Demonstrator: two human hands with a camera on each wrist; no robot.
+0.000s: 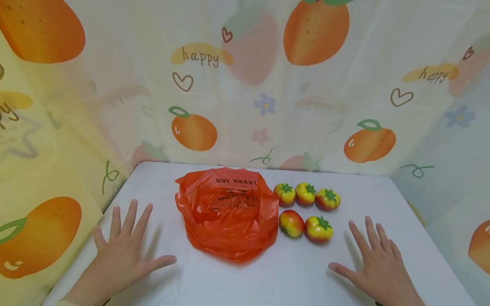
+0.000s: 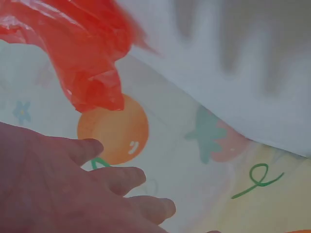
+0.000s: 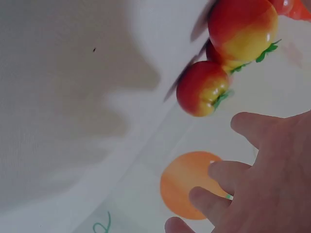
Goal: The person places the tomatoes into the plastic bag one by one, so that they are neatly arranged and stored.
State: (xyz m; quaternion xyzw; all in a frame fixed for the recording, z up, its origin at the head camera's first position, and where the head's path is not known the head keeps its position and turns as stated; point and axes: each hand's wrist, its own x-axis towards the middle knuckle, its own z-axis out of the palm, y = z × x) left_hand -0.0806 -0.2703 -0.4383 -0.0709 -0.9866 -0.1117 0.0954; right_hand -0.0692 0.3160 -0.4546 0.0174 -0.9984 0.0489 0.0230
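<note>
Both grips are wide and hold nothing: the left hand [image 1: 124, 250] and the right hand [image 1: 379, 264] spread their fingers over the white desk [image 1: 214, 282]. Between the hands lies a red plastic bag [image 1: 229, 225], thin and crinkly. Just beside it, on the right hand's side, sit five round red and yellow fruits [image 1: 305, 197], three in back and two in front. Neither hand touches them or the bag. It looks like the very start, with nothing picked up. I think the next move calls for bringing a hand in close and curling its fingers softly, since a fruit could roll away. Folds cover much of the bag, so I can't tell if something is inside.
</note>
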